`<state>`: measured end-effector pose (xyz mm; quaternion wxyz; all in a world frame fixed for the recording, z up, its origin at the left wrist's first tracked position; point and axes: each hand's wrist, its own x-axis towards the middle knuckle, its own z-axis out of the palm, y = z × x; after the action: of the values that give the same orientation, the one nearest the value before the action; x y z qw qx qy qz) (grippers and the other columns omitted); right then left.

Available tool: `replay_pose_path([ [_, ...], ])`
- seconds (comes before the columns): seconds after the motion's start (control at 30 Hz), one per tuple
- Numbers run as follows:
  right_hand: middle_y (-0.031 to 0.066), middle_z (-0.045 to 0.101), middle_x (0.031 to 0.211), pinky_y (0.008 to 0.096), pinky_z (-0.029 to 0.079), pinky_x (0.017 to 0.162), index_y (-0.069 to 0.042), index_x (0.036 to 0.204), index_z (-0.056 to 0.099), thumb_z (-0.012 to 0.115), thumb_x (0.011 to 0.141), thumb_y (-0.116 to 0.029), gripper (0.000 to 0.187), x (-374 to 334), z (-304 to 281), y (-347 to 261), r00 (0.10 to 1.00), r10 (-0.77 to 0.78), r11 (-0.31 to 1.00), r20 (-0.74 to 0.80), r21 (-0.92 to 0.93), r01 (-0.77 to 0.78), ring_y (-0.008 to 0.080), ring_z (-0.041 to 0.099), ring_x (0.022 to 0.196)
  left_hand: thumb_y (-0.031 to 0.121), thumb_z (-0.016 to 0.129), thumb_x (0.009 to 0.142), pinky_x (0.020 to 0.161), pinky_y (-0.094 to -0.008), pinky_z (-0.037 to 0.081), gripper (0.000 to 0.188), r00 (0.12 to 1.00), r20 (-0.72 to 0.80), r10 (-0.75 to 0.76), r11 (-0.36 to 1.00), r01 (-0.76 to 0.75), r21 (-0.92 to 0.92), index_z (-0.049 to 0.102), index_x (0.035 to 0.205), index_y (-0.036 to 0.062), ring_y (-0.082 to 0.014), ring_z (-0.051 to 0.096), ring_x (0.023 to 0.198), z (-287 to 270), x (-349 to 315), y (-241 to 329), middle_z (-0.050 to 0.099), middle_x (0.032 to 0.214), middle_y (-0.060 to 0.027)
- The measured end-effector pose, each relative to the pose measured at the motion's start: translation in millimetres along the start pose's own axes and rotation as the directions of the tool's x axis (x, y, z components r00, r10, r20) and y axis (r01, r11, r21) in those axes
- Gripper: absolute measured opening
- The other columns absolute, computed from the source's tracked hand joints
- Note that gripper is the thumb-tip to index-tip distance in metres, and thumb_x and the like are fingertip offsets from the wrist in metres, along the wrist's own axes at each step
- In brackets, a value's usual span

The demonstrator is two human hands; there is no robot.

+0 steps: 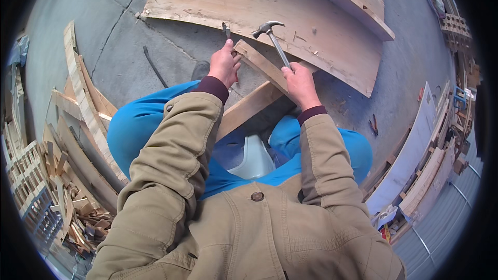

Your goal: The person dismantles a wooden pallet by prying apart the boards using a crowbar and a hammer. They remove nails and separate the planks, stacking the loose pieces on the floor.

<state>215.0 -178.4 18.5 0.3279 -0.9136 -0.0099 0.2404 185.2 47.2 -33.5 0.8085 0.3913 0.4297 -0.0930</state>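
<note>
My right hand (301, 84) is closed around the handle of a claw hammer (277, 46), whose head points up and away from me. My left hand (224, 65) grips a pair of pliers (226, 30); dark jaws stick out beyond the fingers and a bit of red handle shows below. Between the two hands a wooden beam (262, 66) slants down to the right. It crosses over a second wooden beam (248, 109) that runs in front of my knees. Just beyond the hands lies a wide plywood panel (244, 1) with wood chips on it.
A long timber (342, 2) lies along the panel. On the concrete floor are a dark rod (154, 67) at left and another pair of pliers (374, 124) at right. A white stool (255, 158) stands beneath me. Scrap planks (85, 103) and boards (425, 181) flank both sides.
</note>
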Motion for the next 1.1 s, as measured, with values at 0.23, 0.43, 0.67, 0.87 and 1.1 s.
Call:
replay_pose_path([
  [0.23,0.0255,0.068,0.085,0.0498,0.05,0.075,0.0,0.095,0.067,0.064,0.095,-0.026,0.026,-4,0,-1,0.999,-0.006,1.0,-0.046,0.019,0.007,0.0445,0.065,0.085,0.025,0.066,0.099,0.085,-0.0379,0.053,0.032,0.991,-0.135,-0.001,0.989,0.021,0.149,0.065,0.114,-0.0029,-0.0235,0.067,0.097,-12,28,-12,0.067,0.11,-0.0144],
  [0.43,0.026,0.068,0.086,0.0506,0.05,0.076,0.0,0.099,0.067,0.064,0.095,-0.026,0.026,-5,1,2,1.0,0.011,0.999,-0.019,0.052,-0.01,0.0453,0.066,0.086,0.026,0.072,0.093,0.062,-0.0315,0.054,0.03,0.979,-0.204,-0.003,0.979,0.044,0.2,0.067,0.099,-0.0027,-0.0223,0.066,0.069,-9,42,-20,0.067,0.09,-0.0123],
  [0.67,0.0268,0.069,0.088,0.0506,0.051,0.077,-0.001,0.102,0.068,0.064,0.094,-0.025,0.026,-2,2,6,1.0,0.023,0.999,-0.014,0.022,-0.023,0.0461,0.066,0.088,0.016,0.068,0.092,0.063,-0.0331,0.055,0.022,0.98,-0.2,0.027,0.984,0.008,0.176,0.066,0.1,-0.0044,-0.0221,0.068,0.073,-2,40,-15,0.069,0.091,-0.0135],
  [0.87,0.0262,0.069,0.091,0.0504,0.052,0.079,-0.001,0.103,0.068,0.064,0.094,-0.025,0.026,-3,5,8,1.0,0.026,0.999,-0.015,0.026,-0.025,0.0454,0.067,0.091,0.007,0.066,0.095,0.064,-0.0333,0.058,0.017,0.984,-0.17,0.061,0.966,-0.015,0.257,0.063,0.104,-0.0067,-0.0213,0.07,0.074,-6,30,-19,0.07,0.093,-0.0134],
  [1.1,0.0256,0.07,0.092,0.0503,0.052,0.08,0.0,0.104,0.068,0.065,0.094,-0.023,0.025,-4,4,10,0.999,-0.005,1.0,-0.049,0.011,0.005,0.0447,0.067,0.091,0.005,0.065,0.096,0.063,-0.0321,0.058,0.02,0.971,-0.189,0.145,0.944,-0.079,0.32,0.062,0.112,-0.0074,-0.0178,0.069,0.071,-15,23,-31,0.069,0.093,-0.0122],
])
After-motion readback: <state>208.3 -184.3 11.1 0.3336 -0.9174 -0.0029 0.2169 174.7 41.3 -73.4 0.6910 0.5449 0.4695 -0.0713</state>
